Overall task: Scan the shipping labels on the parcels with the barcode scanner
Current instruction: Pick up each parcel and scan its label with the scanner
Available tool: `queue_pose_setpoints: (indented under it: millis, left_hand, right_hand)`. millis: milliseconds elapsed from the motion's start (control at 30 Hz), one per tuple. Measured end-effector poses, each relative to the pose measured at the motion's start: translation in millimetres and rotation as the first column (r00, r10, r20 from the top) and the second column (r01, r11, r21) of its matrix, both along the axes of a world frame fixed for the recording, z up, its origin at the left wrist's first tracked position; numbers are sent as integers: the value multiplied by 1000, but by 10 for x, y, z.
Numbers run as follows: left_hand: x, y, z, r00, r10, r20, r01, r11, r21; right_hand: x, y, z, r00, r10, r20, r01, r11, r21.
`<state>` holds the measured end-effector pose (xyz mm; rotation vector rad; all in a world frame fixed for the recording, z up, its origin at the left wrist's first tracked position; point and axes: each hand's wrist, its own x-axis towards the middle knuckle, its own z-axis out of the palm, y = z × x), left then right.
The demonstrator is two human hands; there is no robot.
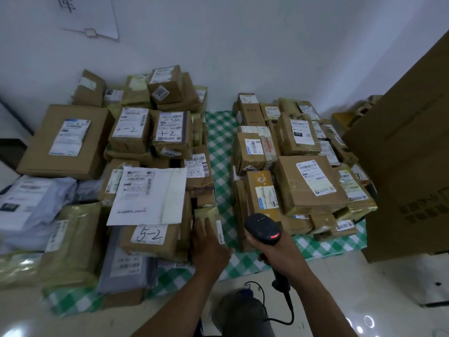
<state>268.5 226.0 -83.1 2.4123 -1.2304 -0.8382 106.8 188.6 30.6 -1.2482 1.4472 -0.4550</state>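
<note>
Two heaps of brown cardboard parcels with white shipping labels lie on a green checked cloth (pixel 220 152) on the floor. My right hand (pixel 279 251) grips a black barcode scanner (pixel 263 228) by its handle, its head towards the right heap, a red light on top. My left hand (pixel 209 244) reaches with straight fingers to a small yellowish-taped parcel (pixel 206 215) at the near right edge of the left heap and touches its side. A box marked 5-2 (pixel 150 239) lies just left of that hand. A labelled box (pixel 308 183) sits on top of the right heap.
A large cardboard box (pixel 408 154) stands at the right. Grey and white plastic mailers (pixel 31 207) lie at the left. The scanner's cable (pixel 286 310) curls down over the pale floor beside my knee. A white wall stands behind the heaps.
</note>
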Motion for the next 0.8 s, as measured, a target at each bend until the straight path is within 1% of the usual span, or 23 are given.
queue_pose_setpoints:
  millis: [67, 167, 233, 300, 333, 400, 467, 500, 633, 733, 800]
  left_hand:
    - [-12, 8, 15, 1000, -3, -15, 4, 1000, 25]
    - [-55, 22, 89, 995, 73, -70, -71, 997, 40]
    - [-67, 55, 115, 979, 143, -147, -150, 988, -33]
    - [-43, 123, 123, 946, 172, -276, -215, 968, -133]
    - [-19, 161, 138, 915, 171, -366, -241, 958, -153]
    - [36, 223, 198, 820, 166, -547, -298, 941, -162]
    - [98, 276, 281, 718, 157, -678, -350, 924, -156]
    - [124, 305, 346, 680, 129, -721, -353, 920, -168]
    - [205, 373, 514, 594, -23, -804, -337, 901, -275]
    - [241, 400, 588, 527, -48, -848, -368, 887, -279]
    - [250, 398, 639, 523, -59, -850, -349, 895, -277]
  right_hand:
    - [20, 34, -46, 1000, 11, -20, -11, 1000, 12]
    - [29, 77, -56, 1000, 13, -16, -13, 1000, 6]
    - [20, 100, -57, 1000, 5, 1, -5, 1000, 6]
    - [9, 121, -61, 1000, -5, 1, 5, 1000, 6]
    - [5, 130, -71, 1000, -12, 2, 12, 1000, 2]
    - [7, 159, -68, 999, -43, 18, 43, 999, -11]
    - [16, 189, -69, 994, -94, 62, 97, 994, -42]
    - [29, 207, -65, 988, -126, 85, 131, 989, -61]
    - [97, 250, -43, 954, -244, 175, 265, 959, -103]
    - [132, 261, 7, 945, -243, 219, 278, 949, -146]
    - [142, 260, 24, 953, -217, 211, 257, 949, -181]
